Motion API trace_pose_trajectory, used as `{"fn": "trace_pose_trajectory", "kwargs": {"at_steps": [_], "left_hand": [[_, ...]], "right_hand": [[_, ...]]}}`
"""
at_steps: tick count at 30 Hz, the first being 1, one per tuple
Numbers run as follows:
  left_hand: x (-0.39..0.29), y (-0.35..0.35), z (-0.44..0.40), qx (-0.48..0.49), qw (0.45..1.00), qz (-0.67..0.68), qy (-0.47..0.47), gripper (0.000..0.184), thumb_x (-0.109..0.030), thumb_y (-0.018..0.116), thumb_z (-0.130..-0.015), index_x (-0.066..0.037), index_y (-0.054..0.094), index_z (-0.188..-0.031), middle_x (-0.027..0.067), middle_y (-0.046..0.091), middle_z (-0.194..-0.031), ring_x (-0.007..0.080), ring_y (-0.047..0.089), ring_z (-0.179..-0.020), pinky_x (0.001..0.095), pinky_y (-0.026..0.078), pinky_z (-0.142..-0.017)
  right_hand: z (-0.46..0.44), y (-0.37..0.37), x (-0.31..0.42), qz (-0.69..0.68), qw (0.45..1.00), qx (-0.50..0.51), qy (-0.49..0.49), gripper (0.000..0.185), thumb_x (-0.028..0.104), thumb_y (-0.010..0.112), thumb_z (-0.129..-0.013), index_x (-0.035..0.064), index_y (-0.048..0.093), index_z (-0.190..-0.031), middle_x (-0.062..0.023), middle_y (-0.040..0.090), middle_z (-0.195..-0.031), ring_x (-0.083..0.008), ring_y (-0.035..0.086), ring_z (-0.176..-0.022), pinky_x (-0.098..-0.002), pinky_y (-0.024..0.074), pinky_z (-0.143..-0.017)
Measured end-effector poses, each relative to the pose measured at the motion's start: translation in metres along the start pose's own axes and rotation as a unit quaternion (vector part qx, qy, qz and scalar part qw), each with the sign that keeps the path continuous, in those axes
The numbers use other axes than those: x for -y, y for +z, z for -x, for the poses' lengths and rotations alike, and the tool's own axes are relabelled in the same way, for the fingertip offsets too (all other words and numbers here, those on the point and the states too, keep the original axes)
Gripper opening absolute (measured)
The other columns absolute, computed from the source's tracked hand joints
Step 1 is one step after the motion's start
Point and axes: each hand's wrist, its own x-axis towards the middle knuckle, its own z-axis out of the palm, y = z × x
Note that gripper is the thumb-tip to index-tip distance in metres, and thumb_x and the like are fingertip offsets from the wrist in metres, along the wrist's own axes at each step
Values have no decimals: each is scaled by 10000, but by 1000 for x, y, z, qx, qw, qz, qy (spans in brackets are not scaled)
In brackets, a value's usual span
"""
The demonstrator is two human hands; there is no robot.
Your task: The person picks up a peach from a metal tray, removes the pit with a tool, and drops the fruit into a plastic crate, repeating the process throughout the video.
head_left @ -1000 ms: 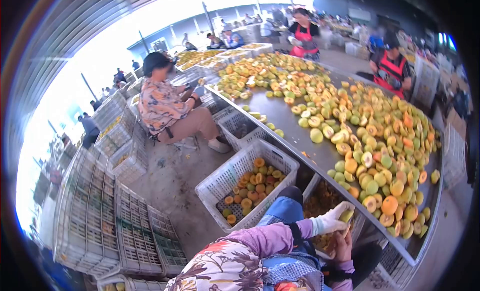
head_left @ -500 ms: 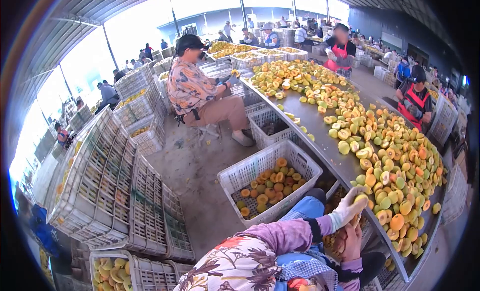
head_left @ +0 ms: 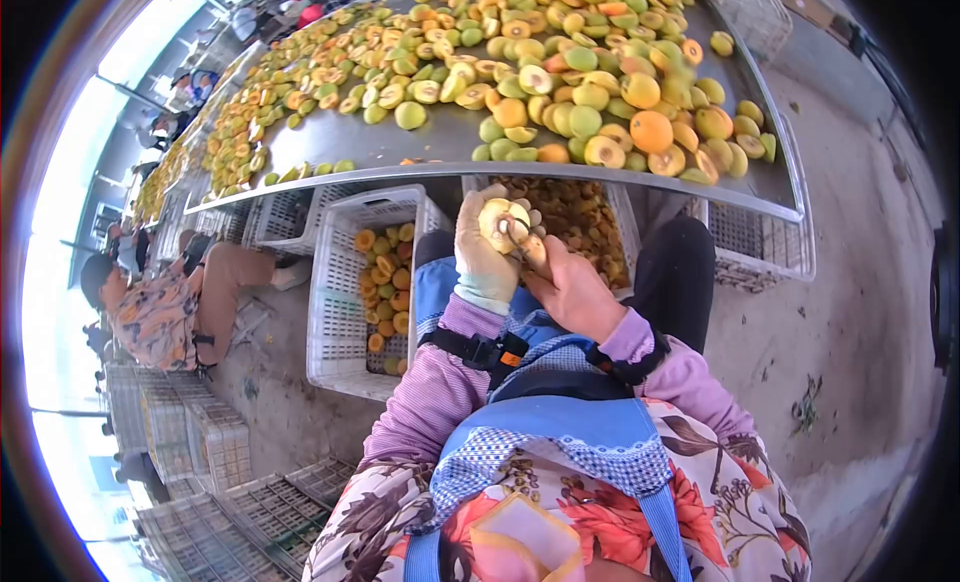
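My left hand (head_left: 480, 250), in a pale glove, is closed around a halved yellow fruit (head_left: 494, 222) that looks like a peach or apricot, its cut face turned up. My bare right hand (head_left: 580, 294) grips a small pitting tool (head_left: 533, 254) by its handle. The dark curved metal tip of that tool touches the middle of the cut face, where the stone sits. Both hands are together above my lap, just in front of the metal table (head_left: 420, 170). Part of the tool's handle is hidden inside my right fingers.
Fruit halves (head_left: 590, 92) lie heaped on the table. Below its edge stand a crate of dark orange scraps (head_left: 622, 207) and, to the left, a white crate (head_left: 335, 312) holding fruit halves. A seated co-worker (head_left: 155, 317) is at the far left, near stacked crates (head_left: 235, 517).
My view has swung right and down, from the hall to my lap. My hands now show the fruit half's cut face with the pitting tool against it.
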Motion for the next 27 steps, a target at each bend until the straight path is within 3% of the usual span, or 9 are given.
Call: {"fn": "trace_pose_trajectory", "kwargs": {"at_steps": [3, 13, 16, 20, 27], "left_hand": [[11, 1, -6, -3, 999, -42, 17, 464, -447, 406, -915, -19, 552, -1018, 169, 622, -872, 310, 622, -760, 416, 519, -697], [25, 1, -14, -39, 997, -64, 35, 490, -446, 378, -920, 6, 541, -1016, 167, 617, -860, 300, 621, -757, 401, 519, -691], [29, -3, -15, -62, 993, -92, 42, 508, -453, 349, -928, 11, 546, -999, 170, 618, -850, 302, 621, -752, 395, 519, -691], [28, 7, -10, -54, 988, -117, 80, 528, -442, 310, -933, 25, 556, -955, 182, 618, -810, 308, 621, -717, 394, 521, -690], [26, 0, -14, -9, 982, -186, 41, 446, -368, 363, -947, 26, 570, -953, 167, 623, -807, 285, 622, -718, 380, 526, -696]], "right_hand": [[-5, 0, -9, 6, 1000, -2, 29, 315, 99, 580, -825, -16, 403, -1060, -279, 580, -828, -468, 549, -810, -465, 441, -672], [-8, 10, -21, 28, 998, -45, 43, 296, 71, 556, -816, -4, 377, -1040, -277, 560, -747, -472, 545, -751, -492, 424, -613], [-10, 7, -28, 29, 997, 6, 71, 292, 52, 551, -800, -9, 377, -1026, -281, 552, -739, -474, 542, -740, -496, 418, -606], [-9, 4, -29, -25, 999, 0, 22, 276, 34, 539, -766, -21, 378, -984, -267, 544, -690, -468, 541, -696, -484, 422, -587], [-10, -15, -37, -45, 992, 106, 53, 256, 45, 544, -744, -40, 402, -939, -254, 562, -689, -437, 571, -689, -460, 450, -600]]}}
